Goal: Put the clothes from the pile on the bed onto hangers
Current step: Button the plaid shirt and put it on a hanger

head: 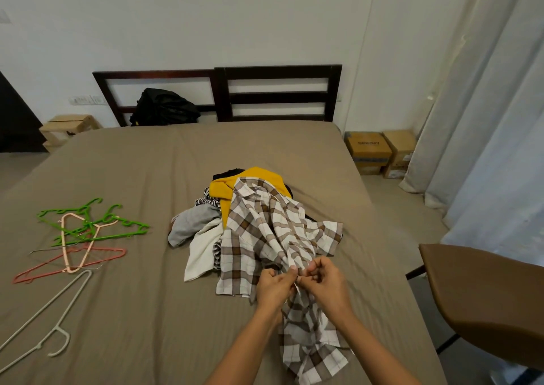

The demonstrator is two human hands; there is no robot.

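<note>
A brown-and-white plaid shirt [265, 231] lies stretched from the clothes pile [206, 222] toward me on the tan bed [132, 311]. My left hand [275, 287] and my right hand [325, 284] meet at the shirt's front edge, each pinching the plaid fabric between thumb and fingers. Under the shirt the pile shows a yellow garment [253, 178], grey, white and striped pieces. Several hangers lie on the bed's left side: green ones [94, 222], pink ones [70, 264] and a white one [50, 320].
A black bag [164, 107] leans on the dark headboard [276, 93]. Two cardboard boxes [379, 152] stand on the floor right of the bed, beside pale curtains [485, 119]. A brown chair [485, 302] stands close at the right. A small wooden stool [67, 128] stands far left.
</note>
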